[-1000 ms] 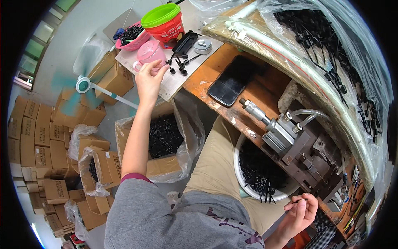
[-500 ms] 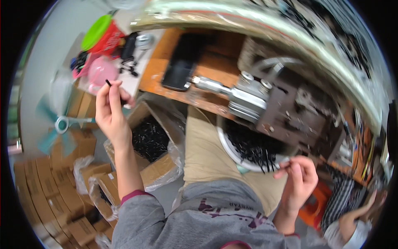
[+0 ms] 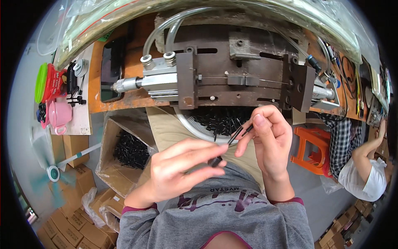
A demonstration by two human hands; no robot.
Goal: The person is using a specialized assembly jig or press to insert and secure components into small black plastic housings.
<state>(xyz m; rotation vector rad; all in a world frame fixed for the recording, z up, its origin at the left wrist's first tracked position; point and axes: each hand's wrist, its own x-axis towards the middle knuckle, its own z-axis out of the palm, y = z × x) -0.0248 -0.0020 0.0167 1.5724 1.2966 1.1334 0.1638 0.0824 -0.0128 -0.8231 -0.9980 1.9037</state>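
My left hand (image 3: 182,168) and my right hand (image 3: 269,139) meet in front of my chest, just below the bench edge. A thin black stick-like piece (image 3: 235,136) reaches from my left fingertips up toward the right hand. More black material (image 3: 214,161) is pinched between my left thumb and fingers; its shape is partly hidden. A short black piece (image 3: 247,130) sits between my right thumb and fingers. Behind the hands, a white basin (image 3: 182,118) on my lap holds many small black pieces (image 3: 219,120).
On the bench stands a brown metal jig (image 3: 215,89) with a silver air cylinder (image 3: 161,85) at its left and a thin rod across it. A phone (image 3: 112,70) lies left of it. A cardboard box (image 3: 110,166) holds black pieces. Rightward are an orange stool (image 3: 309,151) and another person (image 3: 362,174).
My hands, apart before, have come together: the left moved in from the far left, the right up and inward from beside the basin. The view has turned, bringing the jig to the middle.
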